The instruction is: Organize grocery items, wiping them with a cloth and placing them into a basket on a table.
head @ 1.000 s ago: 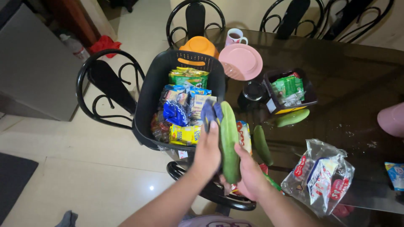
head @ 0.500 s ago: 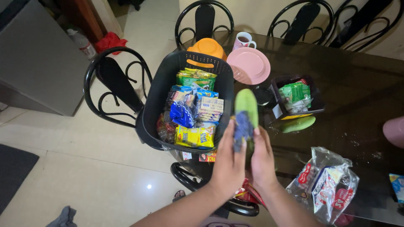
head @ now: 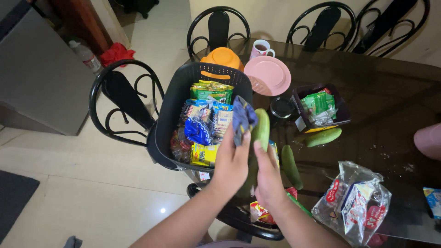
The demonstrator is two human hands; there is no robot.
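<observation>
At the far left a grey cabinet (head: 36, 78) stands on the pale floor, with a plastic bottle (head: 85, 55) and a red bag (head: 117, 51) behind it. A black metal chair (head: 121, 98) sits next, and against it the black basket (head: 171, 110), perched at the table's left edge and packed with snack packets (head: 206, 121) in green, blue and yellow.

Your left hand (head: 232, 163) is raised just in front of the basket's near right corner, fingers closed on a blue cloth (head: 242, 118) that it presses against the upper part of the cucumber (head: 262, 128). Your right hand (head: 267, 177) grips the lower part of that same cucumber from the right, fingers wrapped round it, so the cucumber stands nearly upright between both hands, over the table's near left edge and beside the basket.

Behind the basket sit an orange lid (head: 223, 59), a mug (head: 262, 47) and a pink plate (head: 268, 76). Just right of your hands a second cucumber (head: 290, 165) lies on the dark glass table (head: 390, 115). Farther in are a dark jar (head: 281, 108), a small black tray (head: 342, 120) of green sachets, and a third cucumber (head: 324, 137) touching its front. Near the table's front edge on the right lies a clear bag (head: 353, 202) of red and white packets, and a pink object (head: 428, 140) shows at the right edge.
</observation>
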